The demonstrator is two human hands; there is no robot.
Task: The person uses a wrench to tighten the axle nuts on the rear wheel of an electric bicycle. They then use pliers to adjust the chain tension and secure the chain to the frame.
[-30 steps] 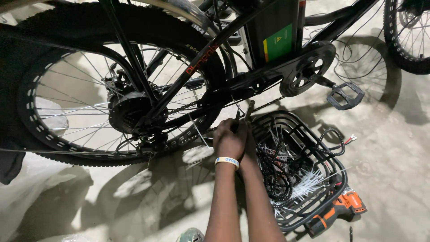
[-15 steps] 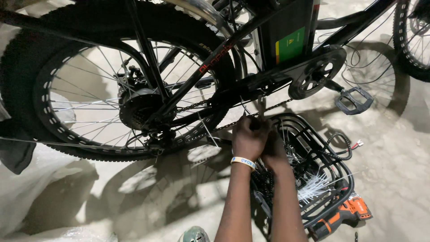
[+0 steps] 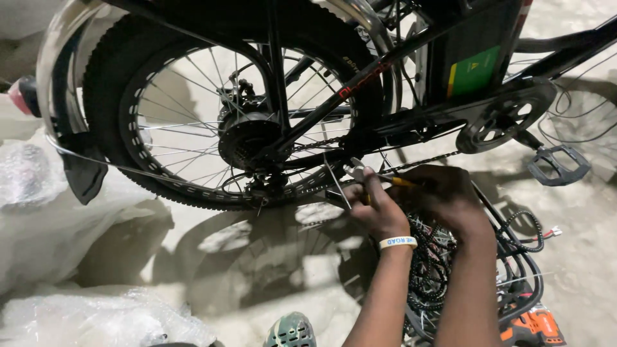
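A black bicycle stands over me, its fat rear wheel [image 3: 238, 138] and hub on the left and its chain [image 3: 424, 160] running right to the chainring [image 3: 504, 119]. My left hand [image 3: 379, 209], which wears a white wristband, and my right hand [image 3: 447, 199] are close together just under the chainstay. Both are closed around a small yellow-handled tool [image 3: 403, 182]. Its metal jaws [image 3: 353, 171] poke out past my left fingers, next to a thin metal rod. My right hand covers the rest of the handle.
A pedal [image 3: 559, 164] hangs to the right. Under my forearms a black wire rack [image 3: 520, 283] holds coiled cables. An orange power drill [image 3: 533, 328] lies at the bottom right. Crumpled plastic wrap [image 3: 38, 212] covers the left floor. My shoe tip [image 3: 292, 331] shows below.
My hands have stayed together at the same spot under the chainstay. The view has shifted right and closer along the bike, and the tool's yellow handle now shows between my hands.
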